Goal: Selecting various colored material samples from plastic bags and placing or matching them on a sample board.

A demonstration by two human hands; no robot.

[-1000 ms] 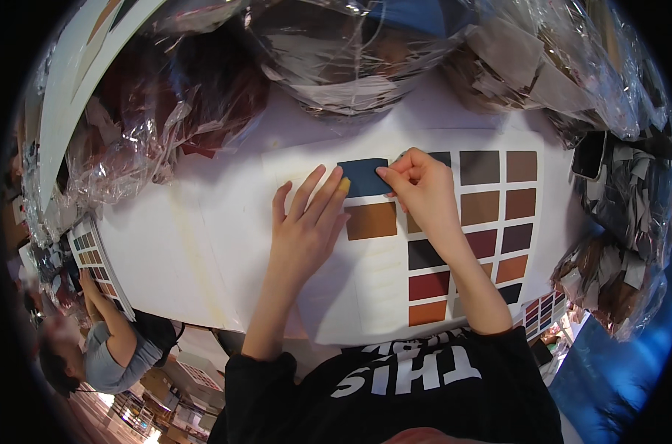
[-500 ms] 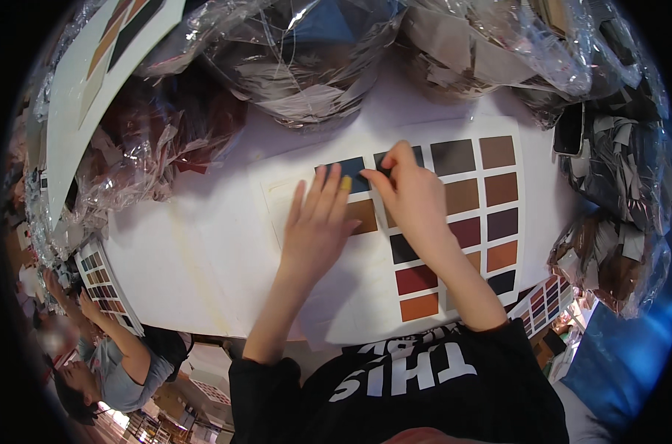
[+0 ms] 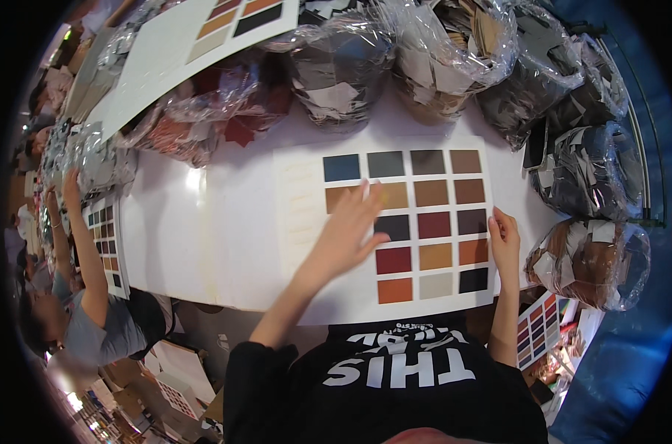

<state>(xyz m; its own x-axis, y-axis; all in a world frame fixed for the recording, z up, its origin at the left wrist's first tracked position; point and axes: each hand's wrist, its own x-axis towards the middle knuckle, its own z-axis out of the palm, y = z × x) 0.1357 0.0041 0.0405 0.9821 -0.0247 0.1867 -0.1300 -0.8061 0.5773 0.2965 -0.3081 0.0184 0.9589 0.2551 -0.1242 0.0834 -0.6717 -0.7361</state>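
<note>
Right hand [image 3: 505,235] now off blue swatch [image 3: 341,168], which looks placed; half-curled at edge of sheet [image 3: 354,288], grip unclear. Left hand [image 3: 347,231] spread, holding nothing.

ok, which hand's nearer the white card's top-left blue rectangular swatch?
Left: left hand is just below the swatch; right hand is farther, at the right edge of the card.
</note>
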